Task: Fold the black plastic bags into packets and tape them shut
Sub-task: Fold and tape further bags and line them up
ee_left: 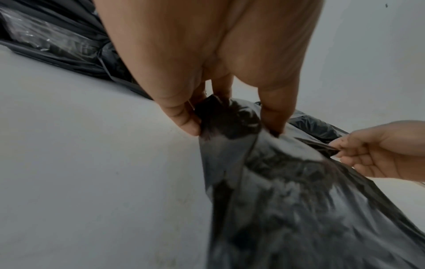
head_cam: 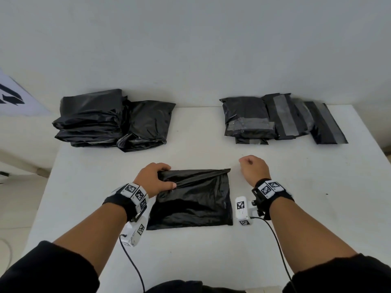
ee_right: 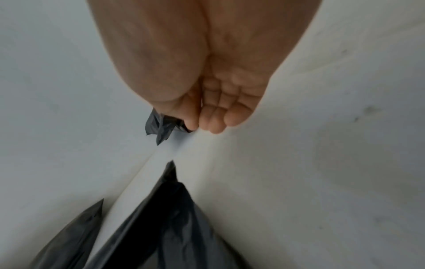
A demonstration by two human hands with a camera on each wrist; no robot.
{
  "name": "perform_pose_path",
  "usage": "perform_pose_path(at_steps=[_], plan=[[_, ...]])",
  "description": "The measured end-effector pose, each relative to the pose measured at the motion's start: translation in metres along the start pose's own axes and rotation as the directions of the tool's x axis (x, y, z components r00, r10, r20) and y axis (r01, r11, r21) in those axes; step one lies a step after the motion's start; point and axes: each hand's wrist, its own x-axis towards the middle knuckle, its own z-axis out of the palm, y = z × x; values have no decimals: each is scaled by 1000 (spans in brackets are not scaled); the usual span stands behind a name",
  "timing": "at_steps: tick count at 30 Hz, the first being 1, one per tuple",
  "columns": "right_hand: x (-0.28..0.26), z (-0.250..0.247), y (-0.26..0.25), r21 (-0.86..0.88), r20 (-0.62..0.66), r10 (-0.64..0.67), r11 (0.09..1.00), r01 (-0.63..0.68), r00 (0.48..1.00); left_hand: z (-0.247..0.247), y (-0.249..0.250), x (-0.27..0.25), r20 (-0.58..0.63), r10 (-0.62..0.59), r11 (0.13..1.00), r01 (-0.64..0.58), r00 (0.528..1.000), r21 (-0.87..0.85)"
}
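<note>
A black plastic bag (head_cam: 194, 199) lies flat in the middle of the white table (head_cam: 211, 261). My left hand (head_cam: 157, 178) grips its far left corner, thumb on top and fingers curled round the bunched edge (ee_left: 227, 116). My right hand (head_cam: 251, 166) hovers with curled fingers just right of the bag's far right corner (head_cam: 228, 170); the head view shows a small gap between them. In the right wrist view a scrap of black plastic (ee_right: 159, 127) shows at the thumb tip of that hand (ee_right: 207, 120); whether it is pinched is unclear.
A loose pile of black bags (head_cam: 110, 119) sits at the table's back left. Several folded packets with grey tape strips (head_cam: 275, 121) lie at the back right. A white wall rises right behind the table, and wrist-camera cables trail toward the near edge.
</note>
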Motion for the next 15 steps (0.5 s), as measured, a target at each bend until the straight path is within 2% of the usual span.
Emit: perform_pose_path(at_steps=[2, 3, 6, 8, 10, 13, 14, 15], plan=[[-1, 6, -3, 110, 133, 43, 992, -58, 990, 0, 0, 0, -6, 1, 1000, -1, 1000, -17], [-3, 10, -7, 105, 191, 38, 993, -59, 981, 0, 2, -1, -8, 3, 1000, -3, 1000, -21], [-6, 18, -15, -66, 337, -34, 996, 59, 941, 3, 2, -2, -12, 8, 1000, -9, 1000, -24], [-4, 21, -17, -72, 418, -46, 994, 84, 907, 4, 1, -4, -17, 17, 1000, -17, 1000, -24], [-2, 21, -15, 9, 375, -25, 1000, 23, 926, 3, -2, -5, -22, 25, 1000, -26, 999, -16], [0, 16, -9, 24, 127, -8, 1000, 5, 992, 1, -6, -5, -42, 24, 999, -25, 999, -34], [-1, 13, -7, 21, 95, -20, 1000, 18, 995, 1, -8, -4, -63, 34, 998, -37, 997, -45], [-3, 12, -7, 25, 124, -42, 999, 39, 991, 1, -10, -4, -96, 55, 996, -61, 994, -60]])
